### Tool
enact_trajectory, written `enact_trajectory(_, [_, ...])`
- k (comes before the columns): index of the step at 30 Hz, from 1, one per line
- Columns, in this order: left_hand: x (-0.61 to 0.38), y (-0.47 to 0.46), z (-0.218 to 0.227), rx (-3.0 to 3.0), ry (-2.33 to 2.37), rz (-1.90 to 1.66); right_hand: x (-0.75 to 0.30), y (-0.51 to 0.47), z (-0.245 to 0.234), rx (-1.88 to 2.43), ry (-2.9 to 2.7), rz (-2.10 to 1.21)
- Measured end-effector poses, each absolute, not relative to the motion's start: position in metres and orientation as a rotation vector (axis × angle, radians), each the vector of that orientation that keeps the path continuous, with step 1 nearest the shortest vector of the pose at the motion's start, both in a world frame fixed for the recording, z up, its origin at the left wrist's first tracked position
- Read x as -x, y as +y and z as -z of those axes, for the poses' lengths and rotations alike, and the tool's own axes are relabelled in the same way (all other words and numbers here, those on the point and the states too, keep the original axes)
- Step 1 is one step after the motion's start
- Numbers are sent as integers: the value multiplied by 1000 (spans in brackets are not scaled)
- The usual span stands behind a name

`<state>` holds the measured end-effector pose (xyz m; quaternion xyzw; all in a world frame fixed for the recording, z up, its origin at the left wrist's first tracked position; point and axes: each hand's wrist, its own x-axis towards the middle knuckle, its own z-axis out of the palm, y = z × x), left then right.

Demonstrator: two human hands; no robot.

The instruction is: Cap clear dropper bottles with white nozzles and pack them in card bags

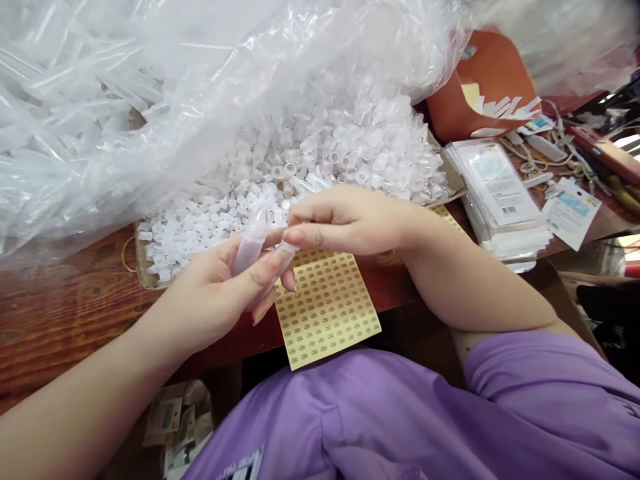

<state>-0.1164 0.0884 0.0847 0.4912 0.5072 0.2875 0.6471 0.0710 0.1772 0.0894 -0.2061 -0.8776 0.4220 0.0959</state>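
My left hand (pixel 220 293) is closed around a small translucent plastic tube (pixel 250 243), held upright over the table's front edge. My right hand (pixel 345 220) reaches in from the right, its fingers pinched on the clear lower end (pixel 285 253) of that tube, beside my left thumb. Below both hands lies a yellow sheet of small oval stickers (pixel 325 310), hanging partly over the table edge. Behind the hands, a shallow cardboard tray (pixel 143 267) holds a heap of small clear plastic caps (pixel 330 157).
A big clear plastic bag (pixel 150 87) full of tubes covers the back left. At right lie a stack of packaged cards (pixel 500 200), loose labels (pixel 570 210) and an orange box (pixel 480 80). The wooden table (pixel 65 313) shows at left. My purple shirt (pixel 400 420) fills the bottom.
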Motion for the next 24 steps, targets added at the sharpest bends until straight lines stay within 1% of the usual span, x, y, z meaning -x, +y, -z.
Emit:
enact_trajectory(2, [110, 89, -89, -936, 1106, -750, -70, 175, -100, 836, -2541, -1161])
enact_trajectory(6, [94, 89, -103, -528, 1140, -896, -76, 165, -126, 1312, -2319, -773])
enact_trajectory(7, [90, 88, -106, -474, 1152, -915, -80, 161, -131, 1365, -2333, -706])
enact_trajectory(9, [81, 84, -110, -423, 1161, -962, -89, 149, -135, 1339, -2456, -661])
enact_trajectory(11, [70, 79, -110, -413, 1153, -989, -100, 135, -132, 1226, -2570, -710])
enact_trajectory(13, [55, 75, -106, -437, 1146, -1023, -111, 119, -125, 1221, -2590, -783])
enact_trajectory(16, [28, 73, -98, -583, 1139, -1161, -125, 97, -113, 1361, -2472, -898])
enact_trajectory(18, [8, 74, -97, -655, 1113, -1184, -135, 87, -104, 1350, -2346, -1020])
enact_trajectory(21, [-22, 79, -101, -726, 1059, -1009, -155, 78, -83, 1196, -2071, -1209])
enact_trajectory(24, [-50, 86, -104, -940, 980, -696, -181, 71, -54, 875, -1641, -1346])
